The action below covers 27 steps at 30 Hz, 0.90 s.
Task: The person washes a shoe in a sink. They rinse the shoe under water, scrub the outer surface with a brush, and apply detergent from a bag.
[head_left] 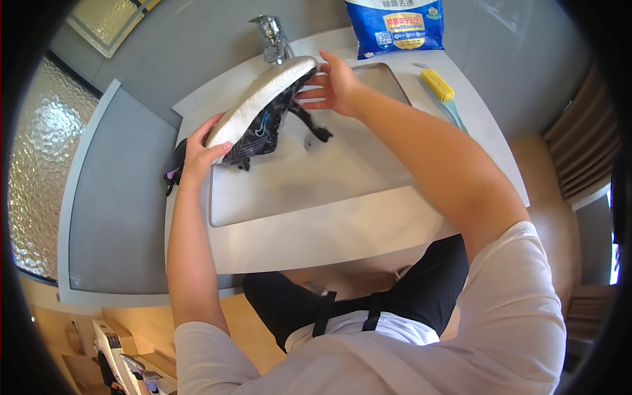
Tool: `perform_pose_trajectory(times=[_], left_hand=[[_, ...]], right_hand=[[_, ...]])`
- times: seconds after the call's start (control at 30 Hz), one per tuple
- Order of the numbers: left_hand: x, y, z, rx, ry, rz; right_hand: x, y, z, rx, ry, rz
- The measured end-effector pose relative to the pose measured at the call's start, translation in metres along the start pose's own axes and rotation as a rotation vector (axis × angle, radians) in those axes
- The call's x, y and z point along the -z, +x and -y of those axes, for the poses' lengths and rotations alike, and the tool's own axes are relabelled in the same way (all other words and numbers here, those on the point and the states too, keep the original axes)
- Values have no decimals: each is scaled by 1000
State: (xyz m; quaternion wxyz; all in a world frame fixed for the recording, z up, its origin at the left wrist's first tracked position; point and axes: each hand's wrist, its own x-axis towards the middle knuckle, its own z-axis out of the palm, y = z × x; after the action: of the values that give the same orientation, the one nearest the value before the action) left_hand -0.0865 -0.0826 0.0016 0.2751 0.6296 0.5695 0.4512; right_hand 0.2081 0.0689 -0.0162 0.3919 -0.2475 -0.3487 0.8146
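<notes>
A black shoe with a thick white sole [263,99] is held tilted over the sink [296,207], close under the faucet [271,36]. Its sole faces up and to the left; wet-looking black fabric and a dark strap hang from its lower side. My left hand [205,148] grips the shoe's near end, thumb on the sole's edge. At the far end, my right hand [336,85] has its fingers spread beside the shoe; whether the fingertips touch it I cannot tell. The faucet's spout is partly hidden behind the shoe.
A scrub brush with yellow bristles [437,85] lies on the counter to the right. Behind it stands a blue and white bag [396,29]. A dark item with a purple part [174,172] sits at the counter's left edge, beside a grey panel [118,210].
</notes>
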Motion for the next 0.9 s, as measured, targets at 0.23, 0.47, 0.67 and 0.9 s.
perform_pose_trajectory(times=[0.23,0.47,0.67,0.9], left_hand=[[-19,-10,-10,409,-125,117],[-20,-4,10,705,-374,269],[-34,8,14,789,-437,69],[-46,39,24,790,-517,-158]], right_hand=[[-11,-5,-22,-53,-189,-60],[21,8,-1,39,-550,-37],[25,25,3,15,-1089,-328],[24,15,24,154,-1294,-564]])
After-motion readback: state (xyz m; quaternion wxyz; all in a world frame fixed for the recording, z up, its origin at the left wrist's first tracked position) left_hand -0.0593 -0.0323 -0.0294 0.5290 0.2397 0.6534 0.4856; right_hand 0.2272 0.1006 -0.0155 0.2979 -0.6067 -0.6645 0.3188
